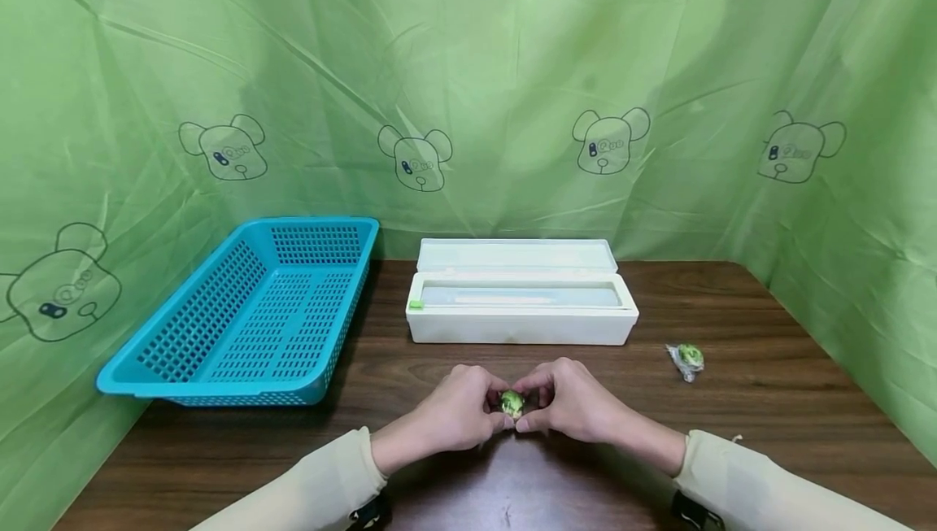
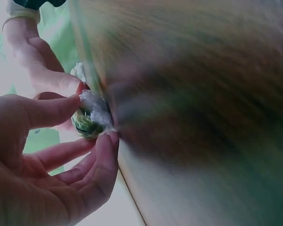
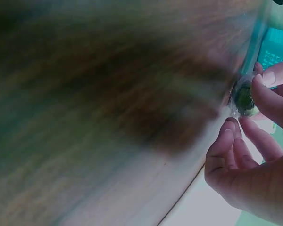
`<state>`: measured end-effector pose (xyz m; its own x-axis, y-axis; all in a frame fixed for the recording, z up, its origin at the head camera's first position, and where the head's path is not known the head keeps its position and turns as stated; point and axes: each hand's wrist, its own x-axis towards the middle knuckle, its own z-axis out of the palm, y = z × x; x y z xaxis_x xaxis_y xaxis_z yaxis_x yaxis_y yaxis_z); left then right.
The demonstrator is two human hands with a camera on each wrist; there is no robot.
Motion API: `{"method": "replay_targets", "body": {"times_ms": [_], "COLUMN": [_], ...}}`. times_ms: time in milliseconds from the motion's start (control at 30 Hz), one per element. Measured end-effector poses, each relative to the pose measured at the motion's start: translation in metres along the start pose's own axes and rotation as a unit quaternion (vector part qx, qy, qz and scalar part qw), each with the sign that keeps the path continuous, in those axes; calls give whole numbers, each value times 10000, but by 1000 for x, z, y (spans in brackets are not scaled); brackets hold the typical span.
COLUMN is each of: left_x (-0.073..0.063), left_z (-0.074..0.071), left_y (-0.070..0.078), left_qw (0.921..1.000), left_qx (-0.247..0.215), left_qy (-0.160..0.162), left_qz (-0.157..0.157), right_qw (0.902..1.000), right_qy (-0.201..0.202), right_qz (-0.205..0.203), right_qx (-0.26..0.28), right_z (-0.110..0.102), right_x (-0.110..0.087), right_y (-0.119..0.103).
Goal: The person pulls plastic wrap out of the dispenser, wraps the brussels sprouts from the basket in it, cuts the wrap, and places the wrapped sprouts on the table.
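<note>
Low over the table's front middle, both hands meet around a small Brussels sprout (image 1: 512, 403) in clear plastic wrap (image 2: 100, 110). From the left side, my left hand (image 1: 459, 409) pinches the wrapped sprout with thumb and fingertips. My right hand (image 1: 574, 401) pinches it from the opposite side. Its green, leafy surface shows through the film in the left wrist view, where wrap bunches along the side toward the table. In the right wrist view the sprout (image 3: 245, 100) sits between the fingertips of both hands, partly hidden by them.
Behind the hands stands a white cling film box (image 1: 521, 328) with its lid (image 1: 516, 254) raised. A blue perforated basket (image 1: 322, 389) is at the left. Another sprout (image 1: 690, 355) in crumpled wrap lies at the right on the dark wooden table (image 1: 776, 401). Green cloth (image 1: 512, 43) surrounds the table.
</note>
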<state>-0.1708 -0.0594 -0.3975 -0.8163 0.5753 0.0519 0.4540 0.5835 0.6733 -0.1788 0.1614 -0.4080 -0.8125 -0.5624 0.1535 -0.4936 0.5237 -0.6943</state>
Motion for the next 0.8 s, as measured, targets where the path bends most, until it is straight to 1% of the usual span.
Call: {"method": "replay_targets", "body": {"times_ms": [267,467,567,667,733,800], "left_x": [-3,-4,-5,-7,-8,-11], "left_z": [-3,-7,-9,-11,-14,-18], "left_y": [1,-1,-2,-5,-10,-15], "left_qw": [9999,9998,9998,9998,9998,9997], "left_qx": [136,157,132,114,82,101], "left_qy": [-89,-71,-79,-39,37,182], "left_qz": [51,-116,-152,-164,-158,-93], "right_qw": [9999,9998,9997,9996,9996,9996], "right_qy": [-137,-159,-151,-108,-88,-52], "right_qz": [82,117,163,242,278,279], "right_qx": [50,26,69,65,41,-51], "right_z": [-2,-2,-6,-15,-25,-39], "right_x": [2,2,0,-5,-12,-20], "right_y": [0,1,1,0,1,5]}}
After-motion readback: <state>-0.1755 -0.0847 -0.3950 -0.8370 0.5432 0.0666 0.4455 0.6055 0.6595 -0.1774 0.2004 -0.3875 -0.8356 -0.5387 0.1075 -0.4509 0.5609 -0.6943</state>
